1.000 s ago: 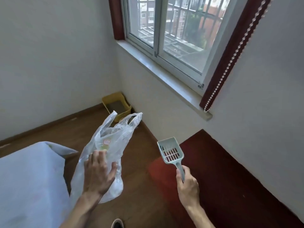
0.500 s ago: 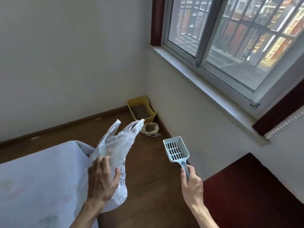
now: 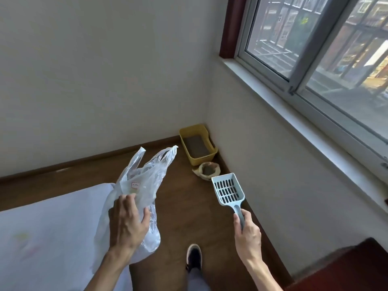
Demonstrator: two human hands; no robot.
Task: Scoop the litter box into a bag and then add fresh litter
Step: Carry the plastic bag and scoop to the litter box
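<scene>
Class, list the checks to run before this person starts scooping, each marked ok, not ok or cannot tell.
1. Grip on the scoop: ok, the right hand holds its handle.
2. Grip on the plastic bag: ok, the left hand holds it.
3. Bag mouth spread open: not ok, the hand holds its side only.
4. Reach to the litter box: not ok, it sits in the far corner.
5. Fresh supply: ok, an open litter sack sits beside the box.

Litter box point(image 3: 198, 144) seemingly nearer.
</scene>
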